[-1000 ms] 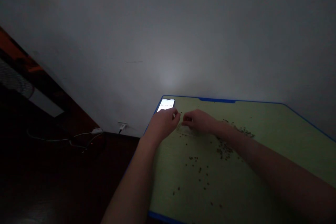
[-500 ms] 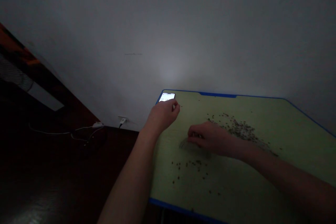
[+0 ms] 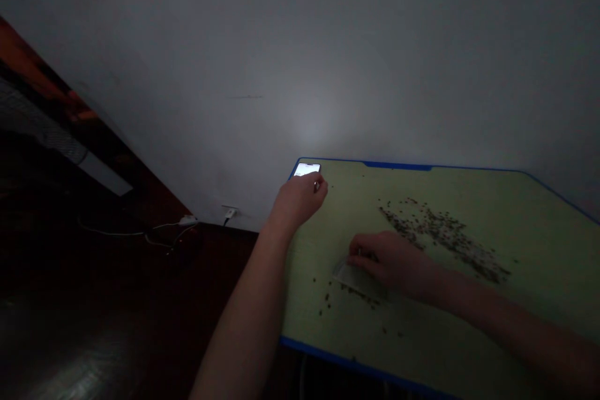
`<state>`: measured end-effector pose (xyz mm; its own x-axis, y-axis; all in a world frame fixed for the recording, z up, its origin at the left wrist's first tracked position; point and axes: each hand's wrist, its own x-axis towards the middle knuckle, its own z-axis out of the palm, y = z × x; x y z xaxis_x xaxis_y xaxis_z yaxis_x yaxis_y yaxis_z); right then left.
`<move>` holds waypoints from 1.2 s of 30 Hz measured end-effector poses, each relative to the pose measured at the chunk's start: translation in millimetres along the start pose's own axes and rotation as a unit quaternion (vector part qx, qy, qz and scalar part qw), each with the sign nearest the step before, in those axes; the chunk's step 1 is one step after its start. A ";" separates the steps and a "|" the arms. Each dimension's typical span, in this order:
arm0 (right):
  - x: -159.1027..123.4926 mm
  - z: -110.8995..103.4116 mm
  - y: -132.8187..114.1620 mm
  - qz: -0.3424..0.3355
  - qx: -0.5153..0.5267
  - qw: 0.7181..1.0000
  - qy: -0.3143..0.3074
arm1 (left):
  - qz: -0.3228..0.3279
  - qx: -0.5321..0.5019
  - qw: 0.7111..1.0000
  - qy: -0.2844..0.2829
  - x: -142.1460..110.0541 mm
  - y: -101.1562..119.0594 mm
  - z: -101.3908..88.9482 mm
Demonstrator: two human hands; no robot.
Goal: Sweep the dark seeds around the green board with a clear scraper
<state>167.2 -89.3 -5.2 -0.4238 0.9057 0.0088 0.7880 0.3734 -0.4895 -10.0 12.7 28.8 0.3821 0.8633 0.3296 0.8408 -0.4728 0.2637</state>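
Note:
My right hand (image 3: 387,260) pinches a clear, half-round plastic protractor (image 3: 357,279), which stands tilted on the pale green tabletop. Small dark seeds (image 3: 359,292) lie in a row along its straight lower edge. Behind my right hand, a larger spread of seeds (image 3: 450,231) covers the middle right of the table. My left hand (image 3: 302,197) is closed with curled fingers at the far left corner, in front of a lit phone (image 3: 307,169) and partly covering it. Whatever those fingers hold, if anything, is hidden.
The green table (image 3: 492,197) has a blue rim and stands against a grey wall (image 3: 375,62). A plug (image 3: 229,213) sits in a socket left of it, with white cables (image 3: 164,225) near the dark floor. A fan (image 3: 42,128) stands at far left.
My right hand moved from beside my left hand toward the near side with the protractor, bringing scattered seeds into a row. My left hand stays near the phone. The view shifted slightly.

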 end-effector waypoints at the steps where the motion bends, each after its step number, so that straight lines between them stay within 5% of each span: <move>1: 3.6 -1.8 -2.2 -0.014 -0.006 1.000 -0.007 | -0.005 0.004 1.000 0.001 0.1 -0.3 -0.2; 7: 43.0 -14.5 -13.1 -0.087 -0.070 0.994 0.009 | -0.013 -0.003 1.000 0.026 -0.5 -2.2 -3.2; 12: 64.8 0.3 -31.6 -0.179 -0.109 0.978 -0.016 | -0.027 -0.008 0.997 0.068 -1.1 -3.3 -7.7; 23: 27.9 1.4 -36.0 -0.233 -0.038 0.966 -0.102 | -0.041 -0.019 0.997 0.062 -0.5 0.5 -9.8; 27: 16.1 -7.5 -29.3 -0.191 0.004 0.977 -0.091 | -0.038 -0.021 0.998 0.053 -0.9 1.8 -9.2; 36: -38.2 -11.0 14.3 0.054 0.005 0.998 0.027 | -0.012 -0.020 0.998 0.057 -0.6 2.5 -8.3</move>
<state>199.5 -116.3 -3.0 -0.3110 0.9504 0.0028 0.8229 0.2707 -0.4996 -11.3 9.5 36.8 0.3138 0.8503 0.4225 0.8328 -0.4602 0.3077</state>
